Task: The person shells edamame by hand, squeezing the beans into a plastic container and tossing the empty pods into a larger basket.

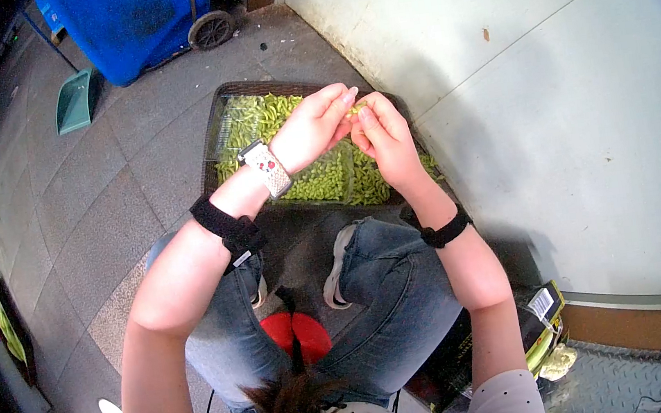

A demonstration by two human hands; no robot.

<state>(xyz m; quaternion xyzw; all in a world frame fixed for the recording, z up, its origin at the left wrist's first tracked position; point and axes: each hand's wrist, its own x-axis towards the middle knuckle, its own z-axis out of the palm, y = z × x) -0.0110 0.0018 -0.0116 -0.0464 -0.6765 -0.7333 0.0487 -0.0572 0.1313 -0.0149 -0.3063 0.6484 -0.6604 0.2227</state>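
My left hand (313, 128) and my right hand (384, 135) meet above the far part of a dark tray (211, 139). Between their pinched fingertips is a small yellow-green pod (355, 110), held by both. Green pods (258, 116) fill the tray's upper left and also lie on its right side. Below my hands, shelled green beans (324, 184) lie in the near middle of the tray. My wrists and hands hide part of the tray.
A blue wheeled bin (131, 24) stands at the upper left, beside a green dustpan (75, 102). A pale wall (566, 111) rises close on the right. Bags and a box (545, 304) lie at the lower right.
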